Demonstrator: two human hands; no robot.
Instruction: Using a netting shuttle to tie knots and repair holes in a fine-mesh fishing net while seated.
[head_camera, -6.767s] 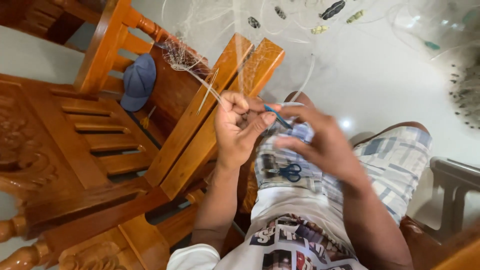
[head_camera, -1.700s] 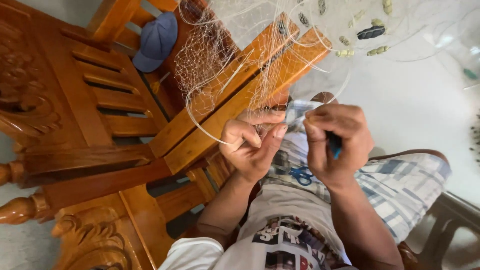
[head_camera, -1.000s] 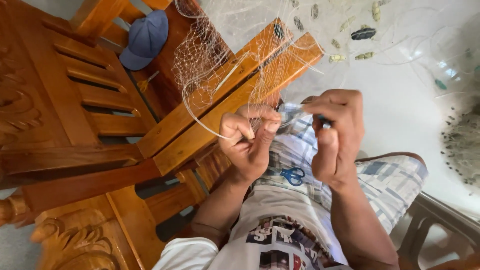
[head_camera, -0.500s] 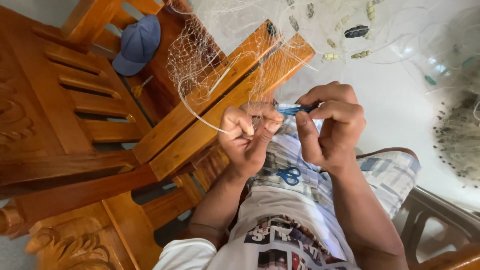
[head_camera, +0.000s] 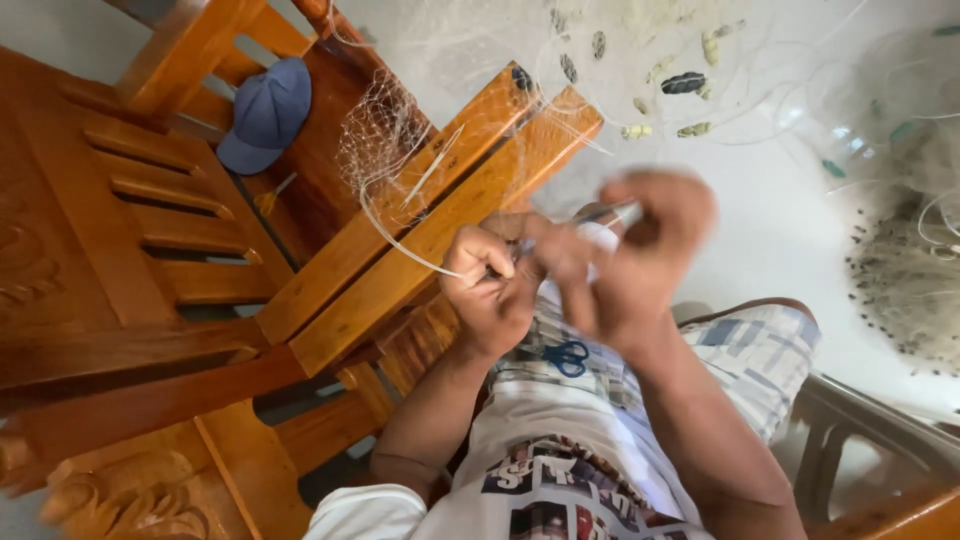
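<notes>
Orange-brown varnished wood fills the left of the view: a carved wooden chair (head_camera: 120, 200) with slatted back, and on its seat we list one blue cap (head_camera: 265, 112), lying crown up.

Next to the right, two wooden arm rails (head_camera: 430, 220) run diagonally from lower left to upper right. Over their upper end we note a fine, pale fishing net (head_camera: 385, 135), bunched and draped across the rails, with a white cord (head_camera: 400, 240) looping down from it toward our hands.

Our left hand (head_camera: 490, 290) sits just past the rails, fingers curled tight and pinching the net mesh and cord at the fingertips.

Our right hand (head_camera: 625, 265) is touching the left at the fingertips and is blurred with motion; it is closed about a slender netting needle (head_camera: 600, 213), of which only a thin pale length shows above the knuckles. How firmly the fingers close on it we cannot tell.

Below the hands, on our lap, lie small blue-handled scissors (head_camera: 567, 356), resting on plaid shorts (head_camera: 740, 350).

Above and to the right, on the pale floor (head_camera: 760, 230), we record a row of dark and yellowish net floats (head_camera: 683, 83) strung on line, and at the far right a heaped grey mass of netting (head_camera: 910, 290) dotted with small dark weights.
</notes>
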